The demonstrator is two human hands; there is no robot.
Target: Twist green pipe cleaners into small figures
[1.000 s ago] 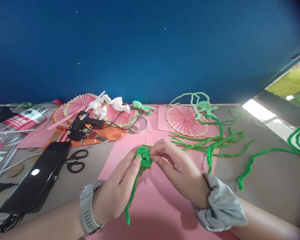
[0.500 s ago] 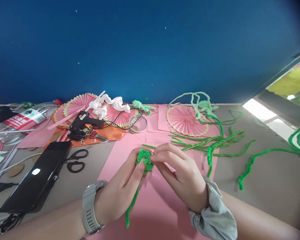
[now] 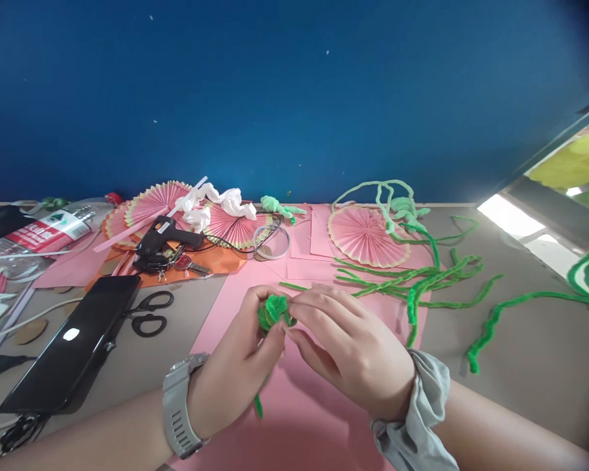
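Observation:
A coiled green pipe cleaner (image 3: 273,310) sits between my two hands over the pink paper (image 3: 319,405). My left hand (image 3: 245,356) is closed around its left side, thumb pressed against the front. The fingertips of my right hand (image 3: 348,347) pinch its right edge; the fingers hide part of the coil. A loose green tail pokes out below my left hand. Beyond my right hand, several loose green pipe cleaners (image 3: 436,278) lie in a tangled bunch.
At left lie a black phone (image 3: 73,347), scissors (image 3: 150,326), a glue gun (image 3: 164,239) and a plastic bottle (image 3: 53,232). Pink folded paper fans (image 3: 368,239) and pale green pipe cleaner coils (image 3: 407,209) rest along the blue wall (image 3: 294,98).
The coil has turned and shifted slightly left in my fingers, and less of its tail shows. My right hand has moved a little left over it.

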